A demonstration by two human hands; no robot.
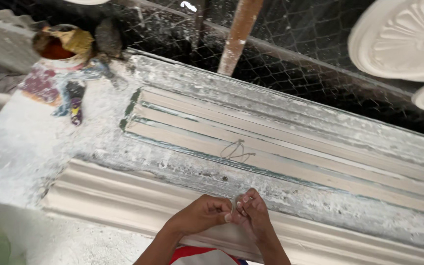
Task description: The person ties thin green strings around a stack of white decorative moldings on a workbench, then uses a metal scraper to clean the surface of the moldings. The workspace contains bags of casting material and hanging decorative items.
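My left hand (199, 213) and my right hand (252, 211) meet fingertip to fingertip at the bottom middle, pinching a thin pale strand of wire or fibre (233, 202) between them. They hover over a white moulded cornice strip (123, 194) that runs along the near side. Just beyond lies a long grooved plaster mould (290, 152), filled pale, with a small twisted wire loop (236, 150) resting on its surface.
A paint-smeared tin (57, 49) and a scraper tool (76, 103) sit at the far left of the plaster-crusted bench. Round plaster ceiling medallions (408, 37) lie top right. A wooden pole (237, 34) leans over wire mesh behind the bench.
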